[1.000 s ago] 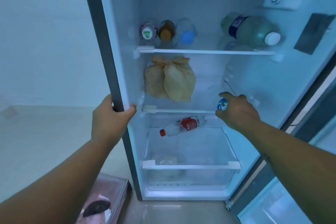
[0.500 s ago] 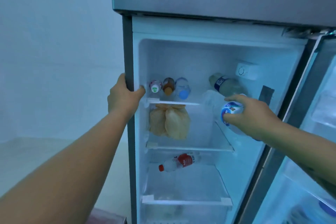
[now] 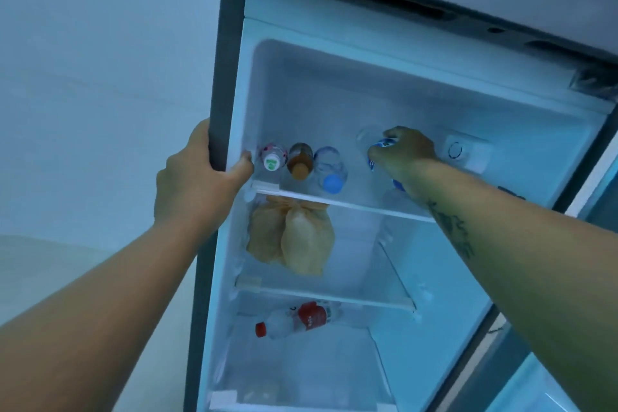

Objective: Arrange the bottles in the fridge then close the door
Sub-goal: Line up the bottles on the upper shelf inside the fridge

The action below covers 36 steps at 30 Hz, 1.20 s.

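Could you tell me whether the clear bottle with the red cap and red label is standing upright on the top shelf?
No, the clear bottle with the red cap and red label lies on its side in the bottom compartment.

Bare, sleeveless forearms; dark tattoo (image 3: pixel 454 231) along the right one.
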Available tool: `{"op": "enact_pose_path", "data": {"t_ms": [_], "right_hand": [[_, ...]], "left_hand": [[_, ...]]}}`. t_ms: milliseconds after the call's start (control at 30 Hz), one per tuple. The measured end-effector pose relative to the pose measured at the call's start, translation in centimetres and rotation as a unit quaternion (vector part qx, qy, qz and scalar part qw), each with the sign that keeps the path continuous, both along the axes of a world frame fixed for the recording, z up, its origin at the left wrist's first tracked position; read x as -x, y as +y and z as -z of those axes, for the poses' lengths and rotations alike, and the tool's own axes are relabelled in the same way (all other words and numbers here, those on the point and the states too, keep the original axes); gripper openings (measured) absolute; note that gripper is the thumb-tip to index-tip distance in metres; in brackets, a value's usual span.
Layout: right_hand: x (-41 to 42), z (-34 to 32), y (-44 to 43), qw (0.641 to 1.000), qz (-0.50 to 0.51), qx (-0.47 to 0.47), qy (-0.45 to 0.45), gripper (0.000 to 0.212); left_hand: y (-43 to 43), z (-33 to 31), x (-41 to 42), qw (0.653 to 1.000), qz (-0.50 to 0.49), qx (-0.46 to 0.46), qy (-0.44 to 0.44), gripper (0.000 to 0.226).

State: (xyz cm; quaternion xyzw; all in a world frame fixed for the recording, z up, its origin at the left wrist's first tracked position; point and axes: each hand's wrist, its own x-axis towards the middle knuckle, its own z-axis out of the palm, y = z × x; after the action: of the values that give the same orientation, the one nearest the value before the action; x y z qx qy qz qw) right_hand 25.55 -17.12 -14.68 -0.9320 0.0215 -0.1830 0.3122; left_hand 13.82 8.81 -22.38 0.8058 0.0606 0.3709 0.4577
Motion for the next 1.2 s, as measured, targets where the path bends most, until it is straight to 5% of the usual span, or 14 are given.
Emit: {"op": "enact_pose_path", "data": {"t_ms": [200,333,433,567,900,1067,1200], "right_hand": [[-4.1,2.0,0.4,1.0,0.018,-0.013,0.005,0.049],[-4.3,3.9,1.5,0.999,-0.005,0.042,0.013,0.026],[-3.8,5.0,1.9,0.996,-0.021,0.071,0.041,0.042],[-3.0,4.4,1.7,0.994,-0.044,0.097,0.032,0.036],[2.6,1.0,3.7,0.985,-0.1,0.033,-0.139,0.027],[6.7,9.2,3.7,0.963,-0.102,0.059,-0.241,0.019],[9.1,18.6,2.5,0.967,-0.091,0.149,-0.185,0.021]], "left_hand": [[0.1,0.3,-0.4,1.0,-0.004,0.003,-0.012,0.029],[0.2,0.5,-0.7,1.0,-0.004,0.001,-0.021,0.034],[0.1,0.6,-0.7,1.0,-0.005,0.001,-0.018,0.029],[0.1,0.5,-0.7,1.0,0.001,0.0,-0.017,0.031],[-0.8,0.0,0.4,0.996,0.037,0.076,0.013,0.029],[-1.4,0.3,1.6,0.992,0.047,0.108,0.039,0.029],[-2.1,7.0,2.9,0.986,0.024,0.138,0.089,0.023]]}}
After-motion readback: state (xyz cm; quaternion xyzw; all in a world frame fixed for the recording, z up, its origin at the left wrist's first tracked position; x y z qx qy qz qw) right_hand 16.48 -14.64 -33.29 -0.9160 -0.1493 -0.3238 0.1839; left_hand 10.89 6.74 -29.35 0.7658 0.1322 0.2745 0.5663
